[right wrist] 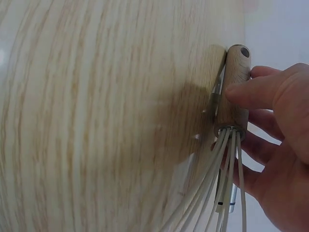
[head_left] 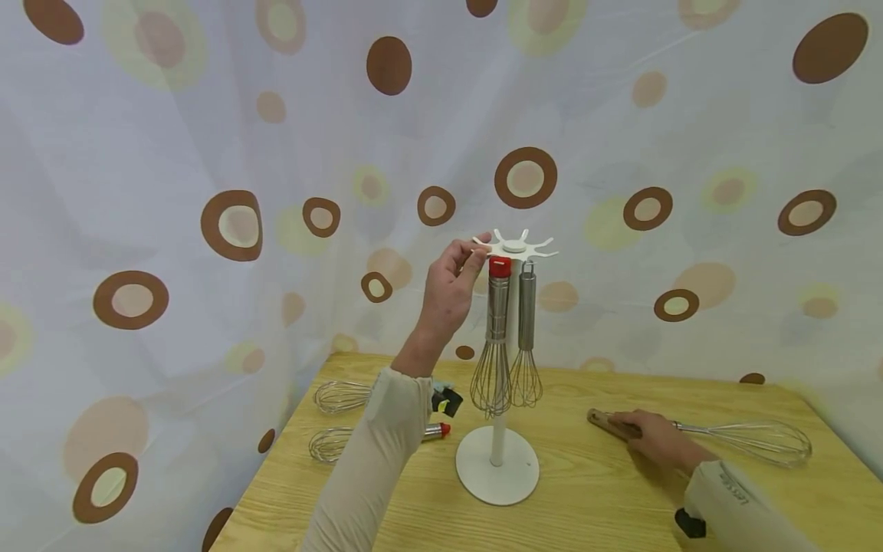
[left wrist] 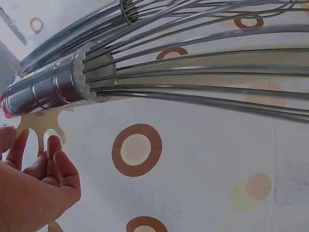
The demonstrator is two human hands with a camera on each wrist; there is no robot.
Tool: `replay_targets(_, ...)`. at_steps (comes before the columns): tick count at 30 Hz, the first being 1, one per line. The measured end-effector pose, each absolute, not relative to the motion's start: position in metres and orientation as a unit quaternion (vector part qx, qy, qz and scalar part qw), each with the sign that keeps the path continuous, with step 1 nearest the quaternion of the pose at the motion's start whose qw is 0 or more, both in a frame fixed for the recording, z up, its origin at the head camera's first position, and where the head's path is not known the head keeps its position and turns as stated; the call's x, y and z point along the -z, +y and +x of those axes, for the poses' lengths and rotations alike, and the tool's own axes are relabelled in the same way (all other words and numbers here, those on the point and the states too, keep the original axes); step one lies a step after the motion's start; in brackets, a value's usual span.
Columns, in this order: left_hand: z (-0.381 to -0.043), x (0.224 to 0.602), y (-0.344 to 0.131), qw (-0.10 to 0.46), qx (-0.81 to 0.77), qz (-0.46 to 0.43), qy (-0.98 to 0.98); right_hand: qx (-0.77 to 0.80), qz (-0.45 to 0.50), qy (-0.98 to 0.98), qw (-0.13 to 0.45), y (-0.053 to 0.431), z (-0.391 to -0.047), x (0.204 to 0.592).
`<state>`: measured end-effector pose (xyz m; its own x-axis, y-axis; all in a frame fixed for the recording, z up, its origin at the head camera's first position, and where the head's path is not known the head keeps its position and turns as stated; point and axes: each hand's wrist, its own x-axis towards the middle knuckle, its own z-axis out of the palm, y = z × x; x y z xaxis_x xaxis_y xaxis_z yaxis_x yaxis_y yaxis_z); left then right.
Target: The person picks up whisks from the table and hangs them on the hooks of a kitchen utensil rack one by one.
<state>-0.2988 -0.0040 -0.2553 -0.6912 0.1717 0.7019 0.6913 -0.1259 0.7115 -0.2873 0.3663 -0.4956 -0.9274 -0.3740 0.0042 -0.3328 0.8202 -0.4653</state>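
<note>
My left hand (head_left: pixel 450 287) pinches an arm of the white hook rack (head_left: pixel 513 247) atop the stand. A steel whisk with a red end (head_left: pixel 498 307) and a plain steel whisk (head_left: pixel 527 314) hang from the rack; the left wrist view shows their handles (left wrist: pixel 53 84) just above the hand (left wrist: pixel 38 188). Low over the table at right, my right hand (head_left: pixel 658 441) grips a wooden-handled whisk (right wrist: pixel 235 87), thumb on one side and fingers behind. Its pale wires run down in the right wrist view. Behind it, a metal handle (right wrist: pixel 231 198) shows partly.
The round white base (head_left: pixel 497 483) stands on the wooden table (head_left: pixel 579 514). At left, two whisks (head_left: pixel 343 396) lie partly behind my left sleeve, one with a red end (head_left: pixel 441 429). Steel whisk wires (head_left: pixel 766 441) extend right of my right hand. A patterned curtain surrounds the table.
</note>
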Motion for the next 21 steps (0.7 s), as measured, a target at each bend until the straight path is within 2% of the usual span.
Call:
replay_targets(8, -0.298, 0.256, -0.002, 0.192, 0.666, -0.341, -0.635, 0.186, -0.209, 0.96, 0.012, 0.362, -0.285, 0.497)
replay_targets(14, -0.296, 0.255, -0.001, 0.192, 0.666, -0.333, -0.639, 0.193, -0.201, 0.96, 0.019, 0.358, -0.28, 0.494)
replay_targets(21, -0.293, 0.254, -0.001, 0.246, 0.641, -0.296, -0.664, 0.188, -0.238, 0.953, 0.008, 0.347, -0.275, 0.485)
